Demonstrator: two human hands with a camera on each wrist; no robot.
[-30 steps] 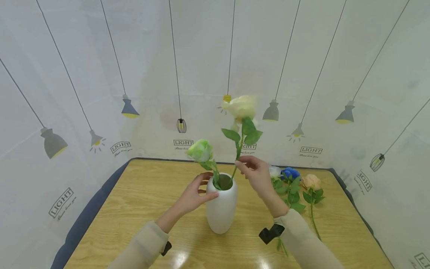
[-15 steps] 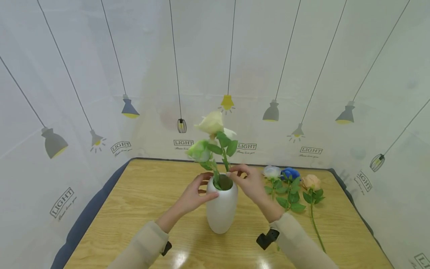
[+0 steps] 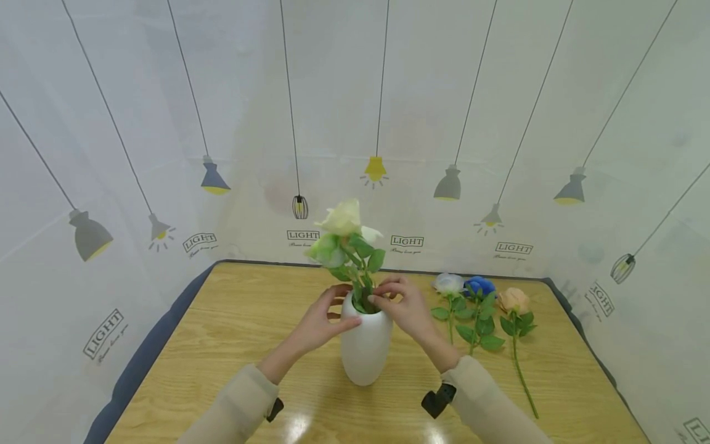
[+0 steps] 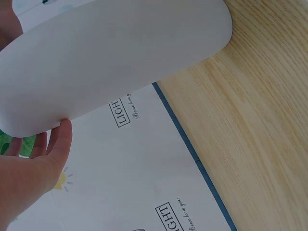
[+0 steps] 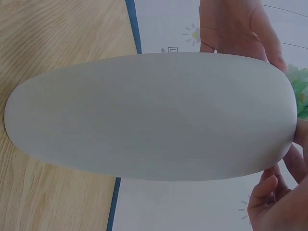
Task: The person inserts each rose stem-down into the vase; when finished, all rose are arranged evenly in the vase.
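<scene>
A white vase [image 3: 365,351] stands upright on the wooden table. My left hand [image 3: 317,320] grips it near the mouth, thumb on the near side and fingers round the far left; the left wrist view shows these fingers [image 4: 60,142] against its wall. Leaning out of the vase is a pale green rose [image 3: 326,250]. A cream-white rose [image 3: 341,217], with a second white bloom behind, stands just above the green one, its stem down in the mouth. My right hand [image 3: 407,308] pinches that stem right at the rim. In the right wrist view the vase [image 5: 154,115] hides the stems.
On the right of the table lie a pale white-blue rose [image 3: 448,283], a blue rose [image 3: 479,287] and a peach rose [image 3: 514,300], stems toward me. A cloth backdrop [image 3: 249,123] printed with lamps surrounds the table [image 3: 222,345] at the back and sides.
My right hand has come down and left to the vase mouth, lowering the cream-white rose into the vase beside the green one. My left hand has stayed on the vase.
</scene>
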